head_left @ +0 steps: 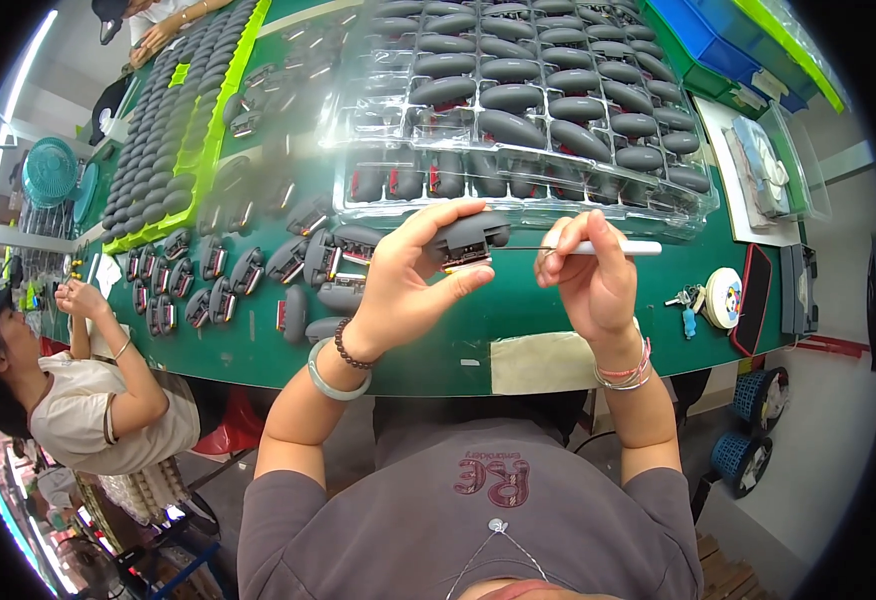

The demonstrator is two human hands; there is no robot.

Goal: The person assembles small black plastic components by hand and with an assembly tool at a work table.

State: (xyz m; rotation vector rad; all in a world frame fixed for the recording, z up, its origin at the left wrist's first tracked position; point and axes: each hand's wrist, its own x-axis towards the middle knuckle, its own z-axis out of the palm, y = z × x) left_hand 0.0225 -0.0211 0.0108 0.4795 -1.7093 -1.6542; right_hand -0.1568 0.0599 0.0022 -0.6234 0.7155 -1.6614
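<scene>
My left hand (398, 290) is closed round a dark grey, curved plastic housing (471, 236). Its open side faces me and shows small inner parts, with a light strip along the bottom. In my right hand (595, 285) a slim screwdriver-like tool with a white handle (640, 248) is pinched between the fingers. The tool's thin dark shaft (528, 248) points left at the housing; whether its tip touches cannot be made out. Both hands are above the green tabletop (428, 365). Several similar housings (321, 258) lie loose to the left of my left hand.
Beyond my hands, clear plastic trays (358, 205) hold rows of grey housings. A lime-green tray (208, 180) with more stands far left. A beige sheet (541, 363), keys (691, 297) and a round white case (723, 298) lie rightward. A co-worker (108, 400) sits at left.
</scene>
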